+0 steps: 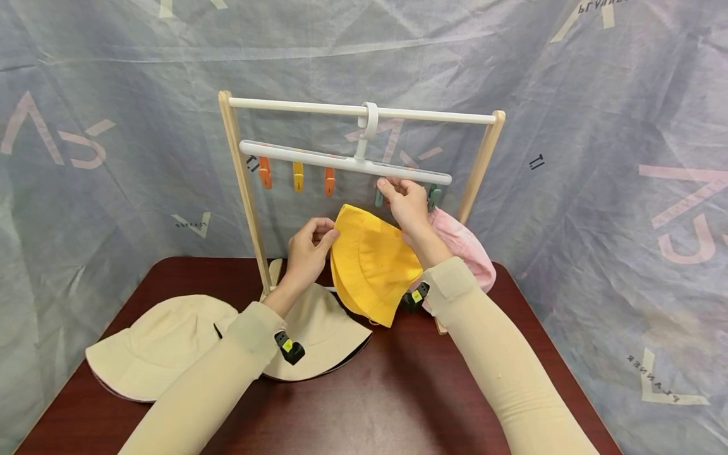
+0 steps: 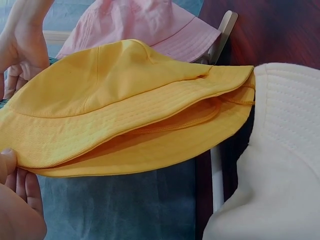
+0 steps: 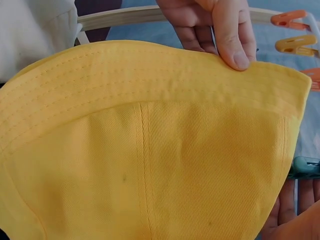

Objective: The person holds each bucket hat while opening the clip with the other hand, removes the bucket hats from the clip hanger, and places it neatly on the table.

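Pinching the yellow hat (image 1: pixel 372 262) by its edge, at the centre of the frame, your left hand (image 1: pixel 307 249) probably steadies it beneath the hanger (image 1: pixel 307 157), while your right hand (image 1: pixel 409 205) pinches the green clip (image 1: pixel 378 198), seemingly to work it.

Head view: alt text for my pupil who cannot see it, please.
A person's left hand pinches a yellow hat by its brim; the right hand holds a green clip on a white hanger. A pink hat shows behind the right arm; two cream hats lie on the dark table.
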### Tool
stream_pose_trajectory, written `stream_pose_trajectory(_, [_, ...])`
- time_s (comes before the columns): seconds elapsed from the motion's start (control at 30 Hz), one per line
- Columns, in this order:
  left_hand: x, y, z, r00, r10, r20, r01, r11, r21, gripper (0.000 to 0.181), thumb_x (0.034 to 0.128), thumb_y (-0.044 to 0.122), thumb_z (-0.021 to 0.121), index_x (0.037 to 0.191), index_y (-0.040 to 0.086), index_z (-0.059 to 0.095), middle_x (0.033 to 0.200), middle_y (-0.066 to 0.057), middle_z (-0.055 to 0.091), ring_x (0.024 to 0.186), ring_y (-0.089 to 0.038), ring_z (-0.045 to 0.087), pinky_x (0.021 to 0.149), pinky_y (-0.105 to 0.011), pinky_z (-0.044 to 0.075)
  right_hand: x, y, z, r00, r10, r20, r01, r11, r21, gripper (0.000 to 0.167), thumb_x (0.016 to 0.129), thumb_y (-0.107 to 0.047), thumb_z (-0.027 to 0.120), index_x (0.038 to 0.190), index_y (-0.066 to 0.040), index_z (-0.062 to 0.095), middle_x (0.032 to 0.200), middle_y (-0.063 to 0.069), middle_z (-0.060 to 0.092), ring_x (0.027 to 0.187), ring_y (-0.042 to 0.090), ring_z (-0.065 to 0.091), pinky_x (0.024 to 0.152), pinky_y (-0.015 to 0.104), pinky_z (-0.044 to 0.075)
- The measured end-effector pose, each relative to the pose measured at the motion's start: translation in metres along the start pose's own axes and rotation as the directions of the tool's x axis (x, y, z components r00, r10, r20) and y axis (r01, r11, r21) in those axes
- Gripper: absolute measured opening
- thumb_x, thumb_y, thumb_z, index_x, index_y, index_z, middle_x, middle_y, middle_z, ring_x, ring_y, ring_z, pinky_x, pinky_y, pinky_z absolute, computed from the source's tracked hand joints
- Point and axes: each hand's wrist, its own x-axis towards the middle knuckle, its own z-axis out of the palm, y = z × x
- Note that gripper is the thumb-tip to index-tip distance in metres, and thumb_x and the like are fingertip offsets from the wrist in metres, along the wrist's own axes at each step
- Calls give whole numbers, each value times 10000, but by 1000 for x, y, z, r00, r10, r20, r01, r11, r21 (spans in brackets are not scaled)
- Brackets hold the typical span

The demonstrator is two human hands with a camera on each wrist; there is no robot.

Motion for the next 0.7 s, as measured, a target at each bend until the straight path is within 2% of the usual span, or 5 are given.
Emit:
stream_pose_trajectory(0.3, [-5,-1,1,1000,-9,-30,9,1000,-6,206,1054,276,699,1194,125,702,1126,-48,716,1008,-178,665,881,-283,551,-1,1,-1,1000,-2,19,2,1000,4,386,1061,-281,689,1358,-35,689,1278,115,739,1170,196,657,1084,428,523])
stream_pose_trajectory(0.7, [-11,2,2,998,-18,-57,16,999,-35,204,1050,279,703,1185,127,704,1114,-59,720,991,-178,662,854,-256,541,-4,0,-3,999,-14,48,15,1000,-11,447,1065,-308,681,1417,-35,649,1331,126,720,1254,225,641,1098,414,516])
